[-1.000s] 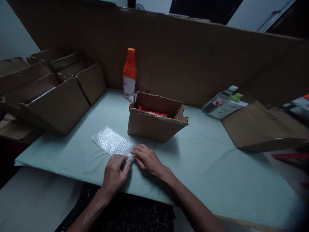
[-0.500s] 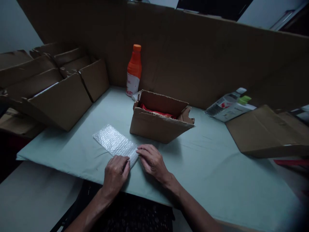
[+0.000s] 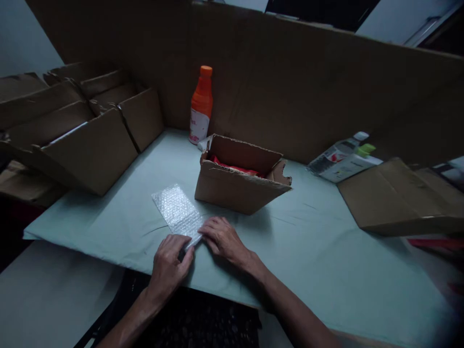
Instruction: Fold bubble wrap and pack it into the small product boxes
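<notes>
A strip of clear bubble wrap [image 3: 177, 207] lies on the pale green tabletop [image 3: 290, 270], its far end flat and its near end between my hands. My left hand [image 3: 171, 258] pinches the near left corner between thumb and fingers. At the near right corner, my right hand [image 3: 222, 239] has its fingers closed on the edge. The near end looks folded or rolled over; whether anything is wrapped inside cannot be seen. Just beyond my right hand stands an open cardboard box [image 3: 235, 186] with a red packet [image 3: 237, 169] inside.
An orange bottle [image 3: 201, 106] stands behind the box. Several open cardboard boxes [image 3: 97, 150] fill the left side. On the right are a clear bottle [image 3: 337, 152], a white carton with a green cap [image 3: 353, 166] and a tilted cardboard box [image 3: 398, 198]. A cardboard wall [image 3: 290, 87] closes the back.
The bubble wrap has turned, its far end swinging to the right, and its flat part looks shorter. Both hands have moved slightly left with its near end.
</notes>
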Tool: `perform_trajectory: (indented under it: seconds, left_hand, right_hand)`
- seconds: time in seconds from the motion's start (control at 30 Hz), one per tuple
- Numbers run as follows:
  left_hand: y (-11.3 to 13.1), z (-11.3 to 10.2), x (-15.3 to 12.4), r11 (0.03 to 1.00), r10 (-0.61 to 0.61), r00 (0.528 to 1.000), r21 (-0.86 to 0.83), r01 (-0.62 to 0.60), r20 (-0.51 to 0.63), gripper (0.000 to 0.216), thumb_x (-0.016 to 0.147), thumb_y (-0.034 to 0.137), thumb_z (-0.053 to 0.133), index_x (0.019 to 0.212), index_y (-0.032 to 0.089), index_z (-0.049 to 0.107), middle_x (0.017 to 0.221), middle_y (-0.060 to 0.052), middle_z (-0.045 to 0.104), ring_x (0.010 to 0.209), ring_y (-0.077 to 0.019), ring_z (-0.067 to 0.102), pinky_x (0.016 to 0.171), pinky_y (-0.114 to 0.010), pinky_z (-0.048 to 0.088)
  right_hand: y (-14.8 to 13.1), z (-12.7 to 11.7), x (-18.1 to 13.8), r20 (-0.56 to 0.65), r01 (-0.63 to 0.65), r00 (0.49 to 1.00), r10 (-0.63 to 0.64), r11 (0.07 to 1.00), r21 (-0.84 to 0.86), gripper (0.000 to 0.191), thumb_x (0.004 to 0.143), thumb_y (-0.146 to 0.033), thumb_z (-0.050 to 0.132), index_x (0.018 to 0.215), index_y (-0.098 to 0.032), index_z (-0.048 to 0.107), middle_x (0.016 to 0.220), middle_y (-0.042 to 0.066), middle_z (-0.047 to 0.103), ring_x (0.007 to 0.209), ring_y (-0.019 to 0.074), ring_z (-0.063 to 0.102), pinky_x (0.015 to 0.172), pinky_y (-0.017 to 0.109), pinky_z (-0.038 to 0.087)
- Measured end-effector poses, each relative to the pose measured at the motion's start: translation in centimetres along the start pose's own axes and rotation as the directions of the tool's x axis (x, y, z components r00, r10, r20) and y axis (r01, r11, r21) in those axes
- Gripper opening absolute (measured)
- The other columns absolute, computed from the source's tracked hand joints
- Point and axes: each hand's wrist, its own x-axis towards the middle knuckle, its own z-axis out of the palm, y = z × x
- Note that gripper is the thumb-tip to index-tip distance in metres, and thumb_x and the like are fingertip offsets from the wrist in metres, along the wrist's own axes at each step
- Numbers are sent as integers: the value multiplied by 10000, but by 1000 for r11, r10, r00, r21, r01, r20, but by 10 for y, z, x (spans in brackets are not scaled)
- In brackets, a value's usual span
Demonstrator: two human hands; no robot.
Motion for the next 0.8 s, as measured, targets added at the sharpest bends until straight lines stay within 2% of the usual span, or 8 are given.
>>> perform_trajectory:
  seconds: [0.1,0.2,0.27,0.47,0.6,0.73,0.8]
  left_hand:
    - [-4,-6,1,997,-64,998,-35,63,-22,107,923,194,585,1001,197,659,852,-21,718,773,-186,665,686,-311,517]
    - [-13,-8,6,997,-77,996,10,78,-52,103,927,213,588,989,193,667,863,-28,731,767,-196,677,699,-331,530]
    - [-19,-8,11,996,-64,996,49,68,-64,98,936,217,580,975,188,665,866,-34,731,773,-205,680,710,-346,532]
    - [-25,-7,15,997,-4,995,78,12,-100,97,945,215,576,993,189,656,916,-62,701,880,-227,663,790,-372,538]
    - [-20,-13,8,998,52,995,29,-49,-84,168,911,229,631,1074,200,657,1008,-70,709,951,-235,662,837,-385,544]
    - [-20,-21,4,994,-63,997,-92,60,-32,185,928,227,608,1106,202,654,984,-45,731,911,-200,690,783,-334,572]
    - [-24,-22,5,991,-102,994,-87,100,-27,185,931,248,614,1103,201,662,974,-44,738,895,-201,698,764,-333,580]
  right_hand:
    - [-2,-3,2,-37,-14,999,17,997,72,173,956,-207,609,1106,-207,697,1041,65,748,1011,216,638,923,389,469]
    - [-4,0,2,-177,-46,982,59,996,73,254,960,-220,586,1202,-208,663,1181,96,706,1100,231,616,952,411,480]
    - [-4,4,0,-229,-43,972,50,998,38,289,951,-203,574,1230,-197,645,1254,119,669,1145,246,593,951,428,487]
    - [-4,11,0,-108,-34,994,28,998,-49,334,905,-151,621,1235,-198,636,1311,125,648,1213,270,551,970,453,471]
    - [-4,7,5,-57,-72,996,73,997,15,245,911,-153,648,1152,-180,680,1147,97,729,1107,238,614,950,421,471]
    - [-5,1,2,56,-74,996,68,991,111,239,938,-239,656,1170,-187,680,1062,62,762,1003,210,658,964,422,472]
    - [-7,1,0,25,-75,997,72,987,141,279,944,-256,643,1216,-197,658,1104,69,751,1034,215,655,970,423,476]
